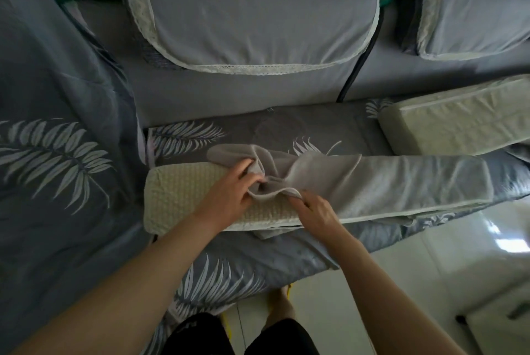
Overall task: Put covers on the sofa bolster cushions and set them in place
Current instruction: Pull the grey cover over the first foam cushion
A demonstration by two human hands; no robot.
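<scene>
A long cream bolster cushion point(177, 194) lies across the front of the sofa seat. Its right part is inside a grey cover point(387, 182) with white piping; its left part is bare. The cover's open end is bunched at the middle. My left hand point(229, 191) grips the bunched upper edge of the cover. My right hand point(315, 211) pinches the cover's lower edge close by. A second bolster point(459, 122), pale and bare of a grey cover, lies at the right on the seat.
The sofa seat point(258, 254) has a grey sheet with a leaf print. Grey back cushions point(258, 24) with lace trim and floral pillows stand behind. A pale tiled floor point(430, 283) lies at the right. My legs and feet are below.
</scene>
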